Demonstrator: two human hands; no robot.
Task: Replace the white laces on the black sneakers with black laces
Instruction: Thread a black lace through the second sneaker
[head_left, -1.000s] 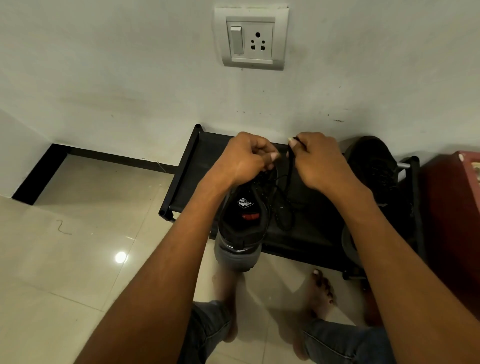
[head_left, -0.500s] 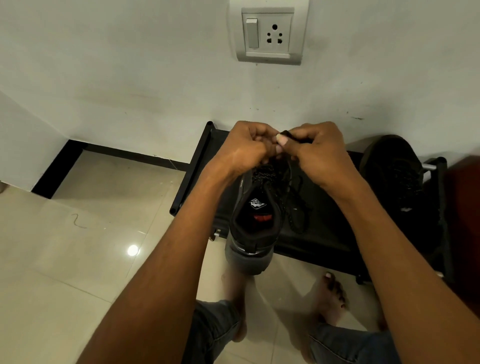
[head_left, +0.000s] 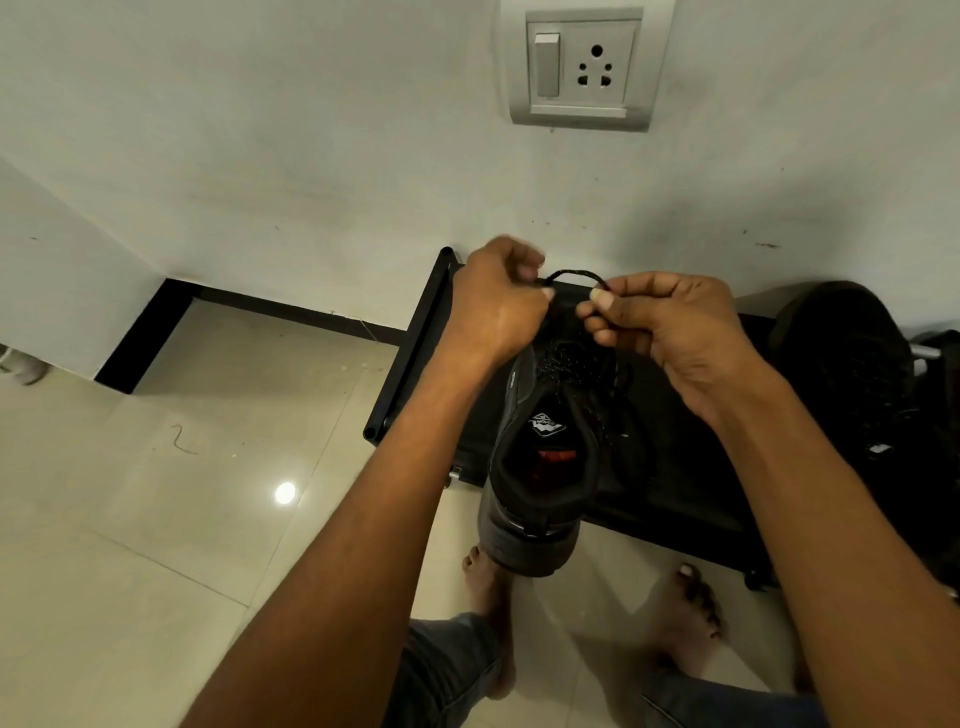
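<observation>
Fingers of both hands, left (head_left: 496, 304) and right (head_left: 670, 325), pinch the black lace (head_left: 574, 274), now drawn apart into an arch above the sneaker (head_left: 540, 457) on the rack (head_left: 415, 353); likely tightening a knot.

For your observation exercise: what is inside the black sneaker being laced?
Inside the black sneaker, a white logo patch and a red insole mark show. The toe end is hidden under the tongue and black lace.

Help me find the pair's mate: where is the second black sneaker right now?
In the head view, the second sneaker sits at the right end of the black rack, right of the right hand.
</observation>
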